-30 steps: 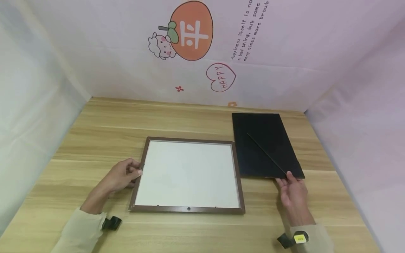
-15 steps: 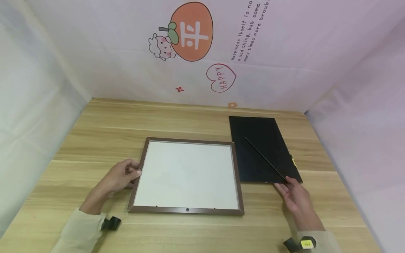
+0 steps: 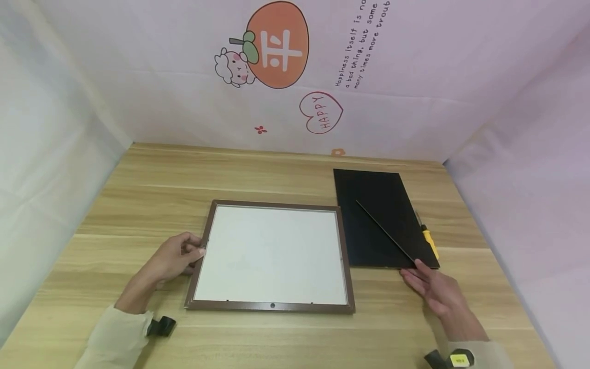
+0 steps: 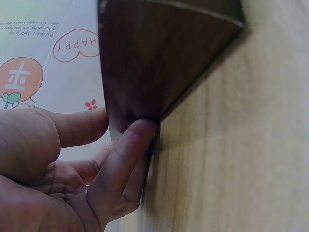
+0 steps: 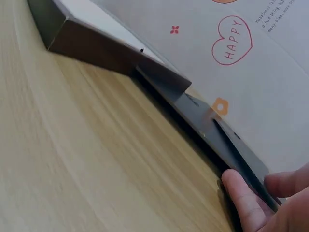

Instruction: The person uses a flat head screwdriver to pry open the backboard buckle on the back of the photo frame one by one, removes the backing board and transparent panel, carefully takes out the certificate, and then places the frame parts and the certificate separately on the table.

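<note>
A brown picture frame lies on the table with a white panel inside its border. My left hand holds the frame's left side; the left wrist view has thumb and fingers against the brown edge. To the right of the frame lies a flat black board, a thin dark strip running diagonally over it. My right hand pinches the board's near edge by its right corner, thumb above and other fingers lower. In the right wrist view, a fingertip touches that edge.
A screwdriver with a yellow handle lies along the board's right edge, partly covered by it. The wooden table is bounded by white printed cloth at the back and sides.
The black board has shifted slightly left and toward me with my right hand, uncovering the yellow-handled screwdriver beside it. My left hand and the picture frame have hardly moved.
</note>
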### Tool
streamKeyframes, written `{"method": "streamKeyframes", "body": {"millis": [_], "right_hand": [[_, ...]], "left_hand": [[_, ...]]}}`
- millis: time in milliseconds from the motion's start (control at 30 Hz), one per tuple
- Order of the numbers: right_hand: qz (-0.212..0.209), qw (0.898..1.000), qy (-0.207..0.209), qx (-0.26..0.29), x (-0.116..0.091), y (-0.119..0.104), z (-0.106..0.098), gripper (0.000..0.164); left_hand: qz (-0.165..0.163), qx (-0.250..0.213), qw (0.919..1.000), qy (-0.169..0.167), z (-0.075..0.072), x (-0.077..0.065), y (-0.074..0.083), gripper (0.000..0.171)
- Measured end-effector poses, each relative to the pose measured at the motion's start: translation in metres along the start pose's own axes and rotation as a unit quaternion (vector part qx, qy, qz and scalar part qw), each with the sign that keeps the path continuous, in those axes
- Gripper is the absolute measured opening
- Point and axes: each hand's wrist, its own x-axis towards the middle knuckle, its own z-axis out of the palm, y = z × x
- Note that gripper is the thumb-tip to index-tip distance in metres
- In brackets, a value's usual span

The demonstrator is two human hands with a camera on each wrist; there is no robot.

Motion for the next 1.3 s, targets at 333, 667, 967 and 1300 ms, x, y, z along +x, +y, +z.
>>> {"method": "streamKeyframes", "body": {"millis": [333,667,967,1300], "right_hand": [[-0.031,0.999,-0.024,-0.016,-0.012,-0.001,-0.005,0.011],[-0.038,0.998,-0.009,-0.049,-0.018,0.001,-0.003,0.026],[-0.038,0.997,-0.001,-0.072,-0.021,0.002,0.000,0.040],[-0.059,0.997,-0.025,-0.053,-0.022,0.002,0.001,0.039]], "left_hand": [[0.006,-0.006,0.9999,-0.007,0.001,0.001,0.002,0.041],[0.001,0.000,1.0000,0.000,0.000,0.001,0.002,0.041],[-0.001,-0.003,1.0000,0.004,0.000,0.001,-0.003,0.040],[-0.002,-0.005,1.0000,0.001,-0.001,0.001,-0.001,0.041]]}}
